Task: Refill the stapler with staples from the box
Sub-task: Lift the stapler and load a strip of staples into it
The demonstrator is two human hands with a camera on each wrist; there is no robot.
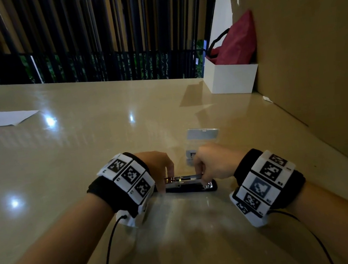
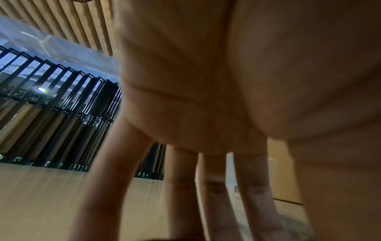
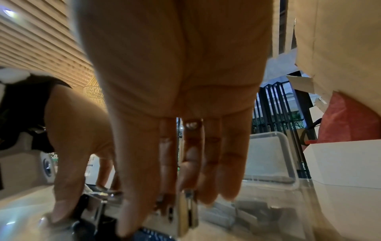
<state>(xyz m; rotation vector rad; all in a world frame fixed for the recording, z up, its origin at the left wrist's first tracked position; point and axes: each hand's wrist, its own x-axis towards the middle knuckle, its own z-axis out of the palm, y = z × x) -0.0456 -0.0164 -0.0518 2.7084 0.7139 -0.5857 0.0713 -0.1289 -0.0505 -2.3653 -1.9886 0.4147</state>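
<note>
The stapler lies flat near the table's front, a dark base with a shiny metal channel on top. My left hand grips its left end, fingers curled down over it. My right hand pinches the right end of the metal top part between thumb and fingers. In the right wrist view that metal piece sits between my fingertips, above the dark base. A clear plastic staple box lies just behind the hands, also seen as a clear tub. The left wrist view shows only palm and fingers.
A white box holding a red bag stands at the back right against a large cardboard wall. A white sheet of paper lies at the far left. Black railings run behind the beige table.
</note>
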